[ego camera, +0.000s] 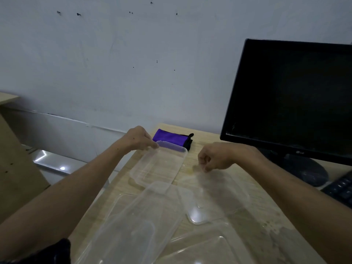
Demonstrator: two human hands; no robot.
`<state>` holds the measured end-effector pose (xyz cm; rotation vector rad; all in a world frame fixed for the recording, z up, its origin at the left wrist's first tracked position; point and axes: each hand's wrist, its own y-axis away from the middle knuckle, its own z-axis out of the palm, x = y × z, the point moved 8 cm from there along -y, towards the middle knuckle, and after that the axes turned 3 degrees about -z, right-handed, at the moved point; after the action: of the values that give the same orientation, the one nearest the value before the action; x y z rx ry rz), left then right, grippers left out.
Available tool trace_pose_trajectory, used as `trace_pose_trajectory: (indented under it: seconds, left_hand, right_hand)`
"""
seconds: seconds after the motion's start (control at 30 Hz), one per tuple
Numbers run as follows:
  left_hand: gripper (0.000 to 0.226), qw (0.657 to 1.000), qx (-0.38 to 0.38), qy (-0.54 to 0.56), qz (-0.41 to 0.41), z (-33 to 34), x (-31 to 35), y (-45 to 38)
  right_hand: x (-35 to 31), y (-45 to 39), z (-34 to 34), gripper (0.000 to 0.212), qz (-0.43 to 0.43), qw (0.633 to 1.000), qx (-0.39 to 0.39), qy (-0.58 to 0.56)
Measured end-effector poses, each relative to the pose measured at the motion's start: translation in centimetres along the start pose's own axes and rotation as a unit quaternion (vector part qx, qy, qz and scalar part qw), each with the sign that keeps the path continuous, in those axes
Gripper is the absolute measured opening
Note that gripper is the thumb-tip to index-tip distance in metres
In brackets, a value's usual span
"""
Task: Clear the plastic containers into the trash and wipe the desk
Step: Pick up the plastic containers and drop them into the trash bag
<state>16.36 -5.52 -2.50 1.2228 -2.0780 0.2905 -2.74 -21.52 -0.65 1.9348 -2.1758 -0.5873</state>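
- Pale wall behind, and a light wood counter [205,141] below it carrying several clear plastic containers.
- Far container [158,164]: an empty shallow rectangular tub near the counter's left edge toward the far left corner; its long axis runs from the near side to the far edge, leaning slightly right.
- It looks thin, light and springy, likely slick and easy to flex. Judged best taken by the stiffer rim at a corner or short end, not by the thin walls.
- Left hand [139,139]: its grip is on the tub's far left corner, fingers curled down onto the rim.
- Right hand [215,156]: fingers loosely curled and pinched together just right of the tub. It may hold the blurred clear lid [213,180] under it, but I cannot tell.
- Near container [137,221]: a longer clear tub lying on the same near-to-far line, its far end overlapping the first tub's near end.
- More clear trays or lids lie toward the near right, edges hard to separate.
- Purple cloth [167,137], folded, sits at the far edge just behind the tub, handy for wiping.
- Monitor [291,96] stands at the far right, with a keyboard [341,189] at the right edge.
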Motion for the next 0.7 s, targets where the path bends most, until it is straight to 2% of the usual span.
trace_pose_trajectory:
  seconds: [0.17,0.3,0.4,0.53,0.7]
  left_hand:
    - [0.026,0.998,0.011,0.051,-0.017,-0.4,0.3,0.1]
    - [0.041,0.991,0.004,0.133,-0.026,-1.1,1.1,0.7]
    - [0.034,0.983,0.008,0.183,-0.02,-2.2,2.7,1.9]
    - [0.034,0.971,0.007,0.237,-0.01,-4.2,4.9,4.1]
    - [0.043,0.935,0.042,0.352,-0.001,-6.1,7.6,7.4]
  right_hand:
    - [0.9,1.1,-3.0,0.013,0.03,1.0,0.005,-0.007]
    - [0.2,3.3,-6.2,0.013,0.019,0.998,0.035,-0.048]
    - [-0.3,5.7,-8.0,0.017,0.013,0.991,0.071,-0.11]
    - [-0.2,9.0,-10.3,0.016,0.023,0.971,0.195,-0.134]
    - [-0.7,12.5,-11.7,0.02,0.005,0.887,0.4,-0.232]
